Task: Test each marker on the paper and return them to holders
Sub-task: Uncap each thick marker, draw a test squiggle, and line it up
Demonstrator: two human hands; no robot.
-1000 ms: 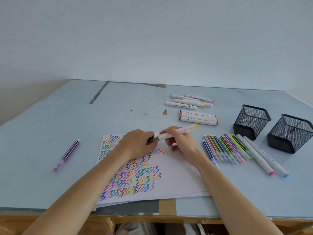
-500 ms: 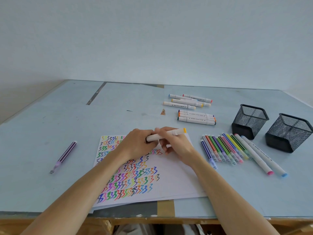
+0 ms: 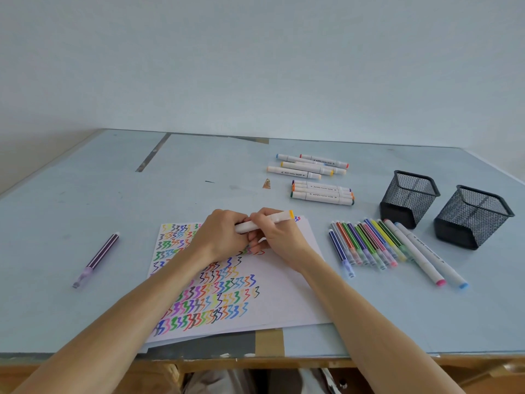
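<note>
Both hands gripped one white marker (image 3: 265, 222) above the paper (image 3: 287, 282): the left hand (image 3: 221, 237) curled round its near end, the right hand (image 3: 277, 237) round its middle, orange tip pointing right toward the holders (image 3: 409, 199).

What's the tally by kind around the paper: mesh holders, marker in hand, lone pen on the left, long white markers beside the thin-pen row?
Black wire-mesh holders: 2
White marker with a yellow cap, held by left hand and right hand: 1
Purple striped pen: 1
Long white markers, pink-tipped and blue-tipped: 2
Total: 6
</note>
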